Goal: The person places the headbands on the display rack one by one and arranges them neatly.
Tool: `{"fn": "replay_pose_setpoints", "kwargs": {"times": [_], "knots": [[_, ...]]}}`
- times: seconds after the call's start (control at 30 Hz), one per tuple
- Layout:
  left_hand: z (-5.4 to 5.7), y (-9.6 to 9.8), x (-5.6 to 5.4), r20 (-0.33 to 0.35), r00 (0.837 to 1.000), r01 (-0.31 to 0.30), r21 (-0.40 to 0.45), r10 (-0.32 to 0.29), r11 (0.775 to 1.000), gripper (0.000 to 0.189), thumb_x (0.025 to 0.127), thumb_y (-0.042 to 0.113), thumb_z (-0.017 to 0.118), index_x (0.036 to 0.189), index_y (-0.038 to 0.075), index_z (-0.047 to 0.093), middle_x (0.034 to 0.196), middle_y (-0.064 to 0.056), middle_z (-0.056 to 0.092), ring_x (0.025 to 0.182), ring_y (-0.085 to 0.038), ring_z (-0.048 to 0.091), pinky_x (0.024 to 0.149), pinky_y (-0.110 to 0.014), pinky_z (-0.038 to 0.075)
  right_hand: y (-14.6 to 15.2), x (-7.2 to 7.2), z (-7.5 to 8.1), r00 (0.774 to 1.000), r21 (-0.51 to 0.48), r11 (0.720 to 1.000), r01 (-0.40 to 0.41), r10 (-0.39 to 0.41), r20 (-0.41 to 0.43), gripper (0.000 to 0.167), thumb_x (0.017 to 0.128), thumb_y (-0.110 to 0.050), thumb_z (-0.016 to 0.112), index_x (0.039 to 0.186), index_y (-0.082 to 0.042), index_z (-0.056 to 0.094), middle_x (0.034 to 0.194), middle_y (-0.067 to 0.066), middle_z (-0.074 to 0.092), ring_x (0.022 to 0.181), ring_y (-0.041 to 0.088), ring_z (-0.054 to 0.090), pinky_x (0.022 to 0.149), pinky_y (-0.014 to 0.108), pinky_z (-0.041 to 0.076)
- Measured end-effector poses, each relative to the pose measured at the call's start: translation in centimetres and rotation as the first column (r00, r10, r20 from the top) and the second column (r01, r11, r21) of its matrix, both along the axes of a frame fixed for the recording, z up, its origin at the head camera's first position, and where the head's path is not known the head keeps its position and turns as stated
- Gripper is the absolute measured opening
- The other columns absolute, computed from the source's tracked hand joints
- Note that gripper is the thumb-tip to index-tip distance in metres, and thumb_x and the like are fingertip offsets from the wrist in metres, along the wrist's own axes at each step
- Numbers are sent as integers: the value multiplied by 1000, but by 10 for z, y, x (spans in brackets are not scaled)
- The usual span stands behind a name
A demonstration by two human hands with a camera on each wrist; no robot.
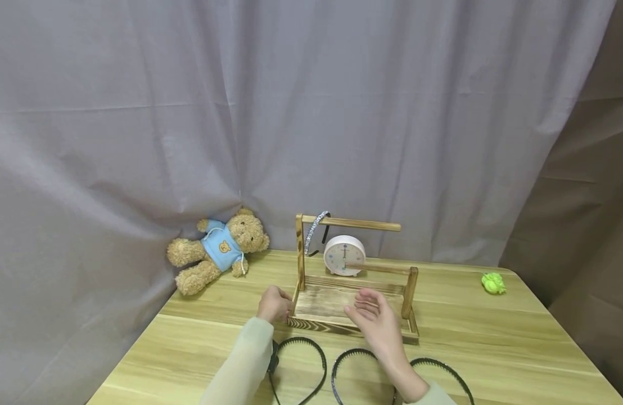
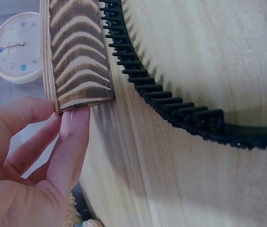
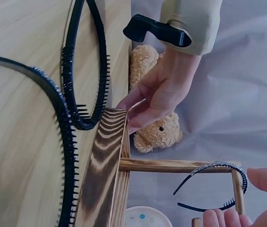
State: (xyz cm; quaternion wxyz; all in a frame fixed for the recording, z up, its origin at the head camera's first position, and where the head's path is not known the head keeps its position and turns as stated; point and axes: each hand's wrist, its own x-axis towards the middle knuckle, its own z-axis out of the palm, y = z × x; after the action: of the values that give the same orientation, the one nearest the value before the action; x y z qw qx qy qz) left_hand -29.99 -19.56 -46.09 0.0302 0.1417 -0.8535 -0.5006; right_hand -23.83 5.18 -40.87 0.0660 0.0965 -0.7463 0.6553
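Note:
A wooden rack (image 1: 337,329) with two horizontal bars stands on the table. At its front left corner my left hand (image 1: 275,305) pinches the end of the base between thumb and fingers, as the left wrist view shows close up. My right hand (image 1: 377,323) hovers over the rack's base, fingers loosely bent and holding nothing. A silvery headband (image 1: 314,233) hangs on the upper bar near its left end. In front of the rack lie three dark toothed headbands: a left one (image 1: 324,360), a middle one (image 1: 337,365) partly behind my right wrist, and a right one (image 1: 450,371).
Behind the rack stands a round white clock (image 1: 337,250). A teddy bear (image 1: 222,247) in a blue top leans at the back left against the grey curtain (image 1: 291,112). Near the table's back right corner lies a bright green fluffy thing (image 1: 493,283).

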Motion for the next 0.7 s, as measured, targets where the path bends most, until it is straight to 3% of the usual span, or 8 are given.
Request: {"fn": "replay_pose_setpoints", "kwargs": {"times": [0.3, 0.7], "knots": [[2, 1, 1, -2, 1000, 1, 0, -1, 1000, 15, 84, 0, 71, 97, -7, 71, 88, -17, 69, 56, -15, 62, 54, -28, 59, 11, 3, -4, 1000, 59, 998, 5, -6, 3, 53, 84, -10, 77, 129, 1, 50, 128, 21, 56, 115, 31, 59, 98, 28, 52], [-3, 0, -2, -17, 1000, -10, -16, 10, 1000, 12, 81, 0, 72, 91, -5, 72, 84, -15, 68, 54, -14, 61, 51, -25, 57, 25, 8, -8, 999, 102, 995, 8, -11, 30, 61, 83, -15, 79, 133, 1, 48, 129, 20, 54, 118, 33, 57, 102, 33, 51]]}}
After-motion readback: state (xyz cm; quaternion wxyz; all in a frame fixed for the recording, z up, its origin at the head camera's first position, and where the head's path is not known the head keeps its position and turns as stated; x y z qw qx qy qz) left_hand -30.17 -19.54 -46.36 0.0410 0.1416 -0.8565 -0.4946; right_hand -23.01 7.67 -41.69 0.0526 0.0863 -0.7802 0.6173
